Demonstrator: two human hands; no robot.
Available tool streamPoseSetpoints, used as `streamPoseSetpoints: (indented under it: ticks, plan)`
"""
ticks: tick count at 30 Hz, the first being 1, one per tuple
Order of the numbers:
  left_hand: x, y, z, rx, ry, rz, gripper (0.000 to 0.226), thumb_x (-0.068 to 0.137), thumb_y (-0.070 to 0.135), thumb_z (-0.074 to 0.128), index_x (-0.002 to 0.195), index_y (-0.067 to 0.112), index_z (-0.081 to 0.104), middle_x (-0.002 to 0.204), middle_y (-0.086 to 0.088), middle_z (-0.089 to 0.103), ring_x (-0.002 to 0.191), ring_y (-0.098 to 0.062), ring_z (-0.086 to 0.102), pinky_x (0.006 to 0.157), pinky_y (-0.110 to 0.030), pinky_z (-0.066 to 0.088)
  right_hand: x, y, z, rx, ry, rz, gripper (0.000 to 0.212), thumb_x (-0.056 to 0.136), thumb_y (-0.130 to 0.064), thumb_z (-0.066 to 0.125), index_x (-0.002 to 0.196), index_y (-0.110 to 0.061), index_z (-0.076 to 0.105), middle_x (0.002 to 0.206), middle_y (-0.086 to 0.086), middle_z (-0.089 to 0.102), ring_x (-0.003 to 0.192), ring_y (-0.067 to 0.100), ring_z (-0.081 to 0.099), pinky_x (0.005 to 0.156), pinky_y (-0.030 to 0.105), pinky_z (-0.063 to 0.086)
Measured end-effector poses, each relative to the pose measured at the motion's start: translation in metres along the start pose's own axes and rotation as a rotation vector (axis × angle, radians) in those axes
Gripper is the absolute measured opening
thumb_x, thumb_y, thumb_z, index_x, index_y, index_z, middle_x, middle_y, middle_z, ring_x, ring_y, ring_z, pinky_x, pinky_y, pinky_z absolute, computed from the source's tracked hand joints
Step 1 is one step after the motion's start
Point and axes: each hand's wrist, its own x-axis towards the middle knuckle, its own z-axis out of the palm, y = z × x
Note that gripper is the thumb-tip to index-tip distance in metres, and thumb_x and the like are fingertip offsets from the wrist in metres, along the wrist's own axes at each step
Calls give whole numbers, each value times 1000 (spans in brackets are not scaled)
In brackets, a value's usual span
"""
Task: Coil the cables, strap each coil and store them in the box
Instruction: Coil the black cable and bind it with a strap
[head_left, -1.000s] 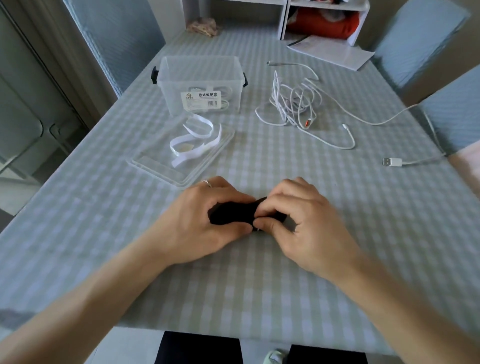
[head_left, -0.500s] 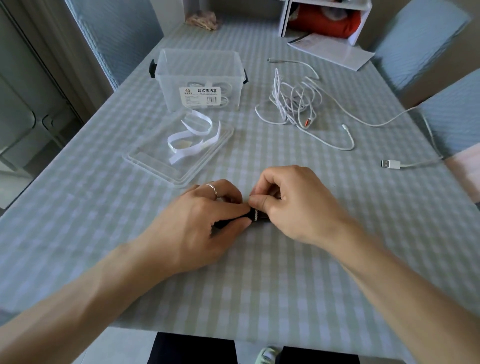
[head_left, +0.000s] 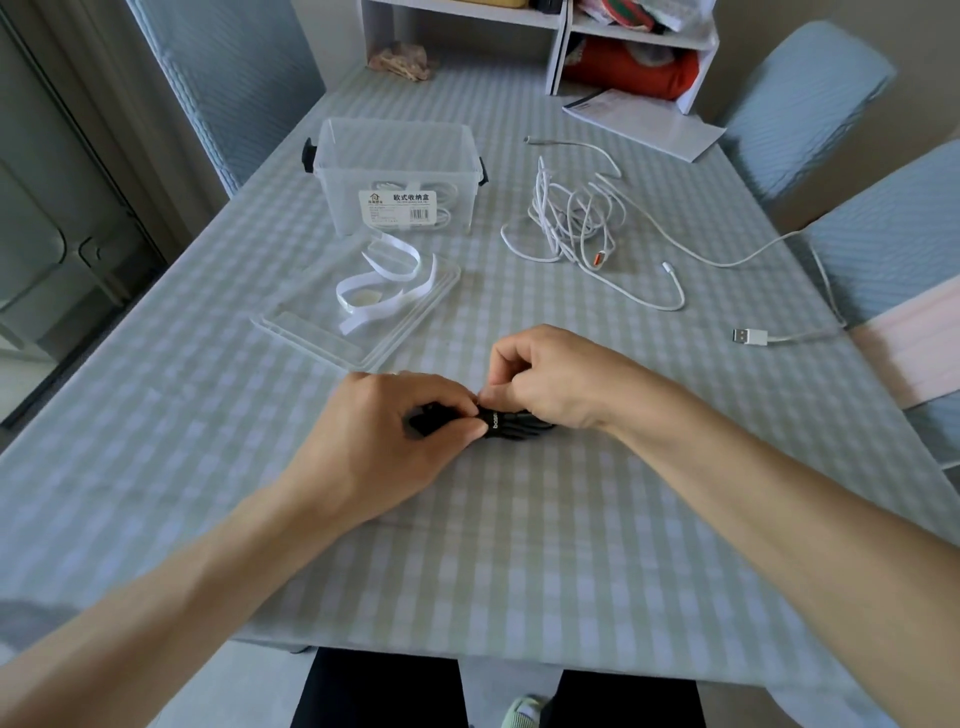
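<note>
A coiled black cable (head_left: 511, 428) lies on the checked tablecloth in front of me, with a black strap bearing white letters around its middle. My left hand (head_left: 387, 447) grips the coil's left end. My right hand (head_left: 558, 379) pinches the strap from above. Most of the coil is hidden under my fingers. The clear box (head_left: 397, 176) stands open at the back left with white coils inside. Its lid (head_left: 363, 322) lies nearer me, carrying white straps (head_left: 384, 286). A loose tangle of white cables (head_left: 576, 218) lies to the right of the box.
A white USB plug (head_left: 750, 336) and its cable trail off the table's right edge. Papers (head_left: 644, 122) and a white shelf unit (head_left: 550, 41) sit at the far end. Blue chairs stand at the left and right sides.
My right hand has shifted from beside the coil to above it, pinching the strap. The strap's white lettering now shows. My left hand has kept its grip on the coil's left end.
</note>
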Motion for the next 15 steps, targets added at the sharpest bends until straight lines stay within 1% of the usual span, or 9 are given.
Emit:
streamPoseSetpoints:
  ticks: [2,4,7,9,12,13,15]
  plan:
    - [0,1,0,19,-18,5,10,76,38,72,82,30,76,80,18,73,78,-6,68,70,-26,49,-1,-1,-2,-16,-25,9,25,87,-30,74,69,-22,59,64,-10,55,57,6,48,58,22,37]
    - [1,0,0,23,-28,-7,12,76,39,70,81,31,76,80,18,73,78,-7,68,70,-27,49,0,-3,-5,-26,-61,19,24,86,-31,75,69,-22,60,65,-10,56,60,7,49,60,23,38]
    - [-2,0,-1,13,-46,-45,6,77,32,79,81,32,74,83,17,73,81,-7,67,73,-26,48,0,-4,-8,-63,-111,29,24,83,-36,77,72,-24,60,71,-11,58,67,8,52,65,25,40]
    - [-3,1,-2,26,-68,-52,11,77,27,80,84,31,72,85,16,72,83,-5,66,74,-24,47,-2,-2,-8,-70,-128,37,24,82,-38,78,74,-25,60,72,-12,59,69,8,53,65,25,40]
    - [-4,1,-2,59,-88,-51,21,78,33,76,96,31,66,88,17,69,86,-3,63,74,-19,47,-2,-4,-9,-132,-122,60,25,80,-43,79,76,-26,61,73,-12,60,70,8,54,65,24,40]
    - [-4,0,-1,91,-92,-36,26,79,39,73,103,31,66,94,18,68,91,-3,62,78,-18,47,-2,-6,-11,-168,-118,72,25,79,-45,79,76,-26,62,74,-12,60,71,8,54,66,24,40]
    - [-5,-2,0,174,-121,-13,41,79,50,61,114,30,67,108,19,62,106,-9,57,91,-20,41,-2,-10,-11,-204,-116,99,23,79,-46,79,80,-27,65,74,-12,59,72,8,54,65,24,40]
